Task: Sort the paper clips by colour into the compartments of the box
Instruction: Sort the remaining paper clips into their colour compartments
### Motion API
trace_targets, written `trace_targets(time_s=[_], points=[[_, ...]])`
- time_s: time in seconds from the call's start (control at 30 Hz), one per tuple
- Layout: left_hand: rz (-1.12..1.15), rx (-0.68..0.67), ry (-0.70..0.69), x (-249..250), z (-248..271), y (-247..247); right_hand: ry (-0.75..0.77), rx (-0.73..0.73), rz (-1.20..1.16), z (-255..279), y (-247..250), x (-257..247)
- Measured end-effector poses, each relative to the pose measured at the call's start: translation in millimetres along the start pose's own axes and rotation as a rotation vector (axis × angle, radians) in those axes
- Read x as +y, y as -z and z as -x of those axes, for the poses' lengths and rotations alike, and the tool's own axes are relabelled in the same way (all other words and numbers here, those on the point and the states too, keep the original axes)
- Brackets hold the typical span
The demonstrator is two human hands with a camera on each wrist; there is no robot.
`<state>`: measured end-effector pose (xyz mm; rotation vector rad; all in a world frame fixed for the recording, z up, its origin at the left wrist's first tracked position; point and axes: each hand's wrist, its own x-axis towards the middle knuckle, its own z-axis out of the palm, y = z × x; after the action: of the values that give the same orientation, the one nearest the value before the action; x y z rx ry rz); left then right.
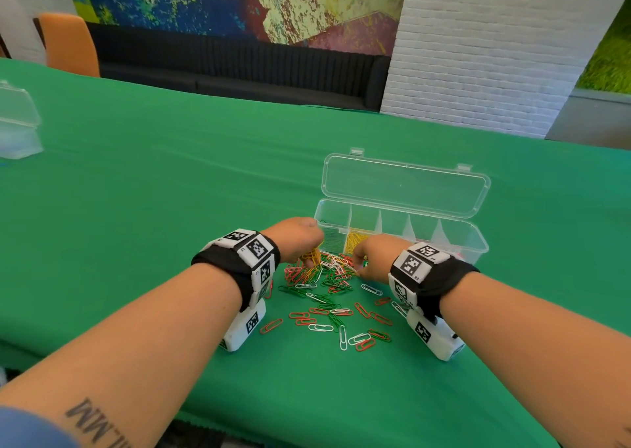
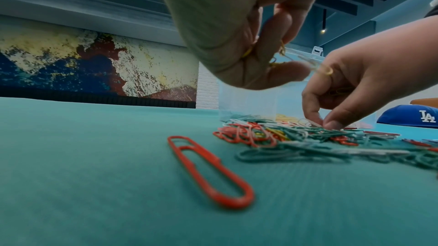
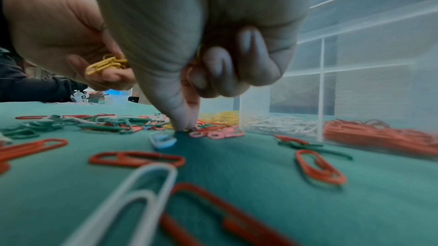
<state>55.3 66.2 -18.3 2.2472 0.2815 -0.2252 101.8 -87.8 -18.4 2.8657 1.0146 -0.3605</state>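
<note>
Yellow clips gathered beside the open box [image 1: 454, 239].
Yellow clip bunch [image 3: 104, 64] gripped in left hand [image 1: 300, 239]; right hand [image 1: 375, 259] pinched into mixed clip pile [image 1: 327, 277] on cloth.

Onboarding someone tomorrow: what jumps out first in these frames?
The loose pile of red, green and white paper clips on the green tablecloth, between both hands. The left hand grips a bunch of yellow clips; the right hand pinches down into the pile. Just behind stands the open clear box, with yellow clips in one compartment.
</note>
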Motion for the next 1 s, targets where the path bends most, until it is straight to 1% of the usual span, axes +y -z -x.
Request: trace_targets(time_s=[0.1, 0.2, 0.3, 0.37, 0.47, 0.57, 0.83, 0.9, 1.0], points=[[-0.103, -0.012, -0.031, 1, 5, -2, -0.020, -0.009, 0.015, -3, -3, 0], [-0.123, -0.070, -0.062, 3, 10, -7, -0.073, 0.015, 0.043, -3, -4, 1], [-0.132, -0.085, -0.056, 4, 11, -10, -0.129, 0.004, 0.095, -1, -3, 1], [-0.083, -0.090, -0.024, 5, 10, -11, -0.108, 0.003, 0.087, 0, -3, 0], [-0.041, -0.121, 0.029, 6, 8, -12, -0.021, 0.045, 0.019, 5, -2, -2], [-0.001, -0.136, 0.079, 6, 10, -11, 0.040, 0.014, -0.010, 6, -1, -2], [0.002, -0.152, 0.168, 2, 8, -11, -0.031, 0.005, -0.023, -6, -10, 2], [-0.007, -0.151, 0.179, 3, 7, -11, -0.025, 0.013, -0.026, -4, -10, 3], [-0.017, -0.147, 0.190, 4, 7, -12, 0.029, 0.038, -0.039, -1, -8, 4]])
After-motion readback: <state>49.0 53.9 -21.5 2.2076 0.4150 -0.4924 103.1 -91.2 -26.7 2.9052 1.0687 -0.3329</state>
